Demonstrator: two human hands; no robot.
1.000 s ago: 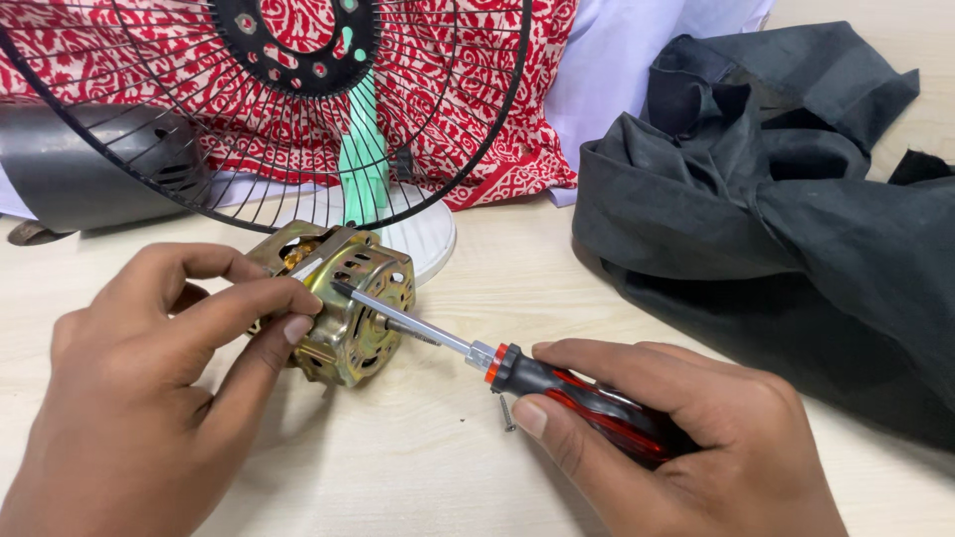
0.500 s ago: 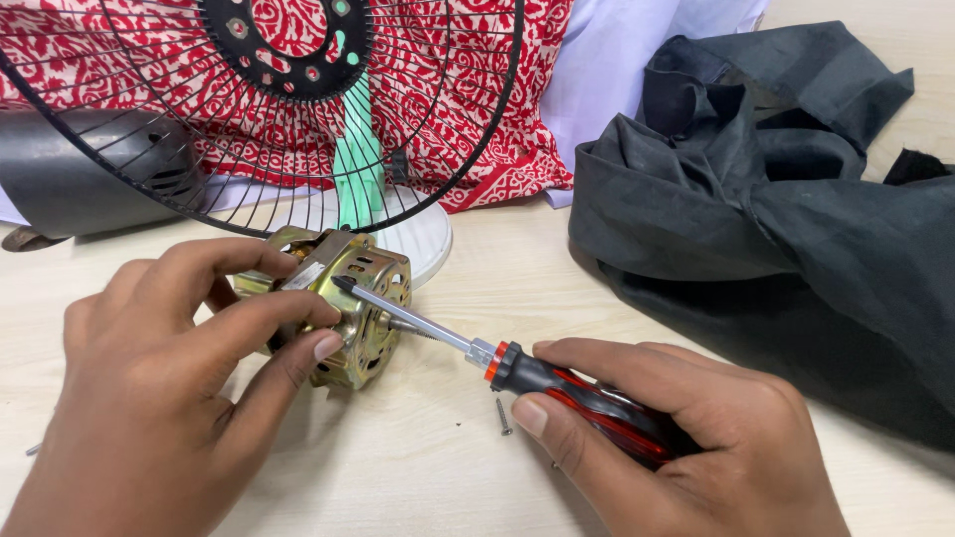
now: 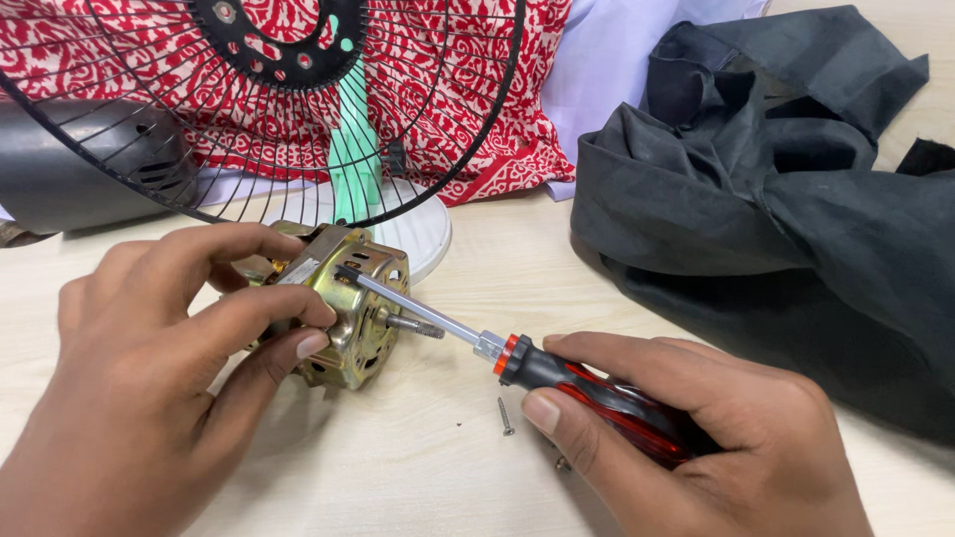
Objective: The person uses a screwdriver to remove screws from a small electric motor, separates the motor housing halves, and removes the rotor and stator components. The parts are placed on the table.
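- The left hand wraps around a brass-coloured fan motor, with the thumb and fingers closed on its near side and top, holding it steady on the pale wooden table.
- The motor sits left of centre on the table, just in front of the white round fan base; its slotted metal casing faces right, and a short threaded shaft sticks out of it toward the right hand.
- The right hand is closed firmly around the red-and-black handle of a screwdriver, thumb pressed along the near side of the handle.
- The screwdriver's shiny shank runs up and to the left, and its tip meets the upper front face of the motor casing, just above the shaft (the exact contact point is too small to make out).
- A small loose screw lies on the table just below the screwdriver's orange collar, near the right thumb.
- Behind the motor, a black wire fan guard leans over a green fan stem and a red-and-white patterned cloth.
- A dark grey rounded housing lies at the far left.
- A heap of black fabric covers the right side of the table, well apart from both hands.
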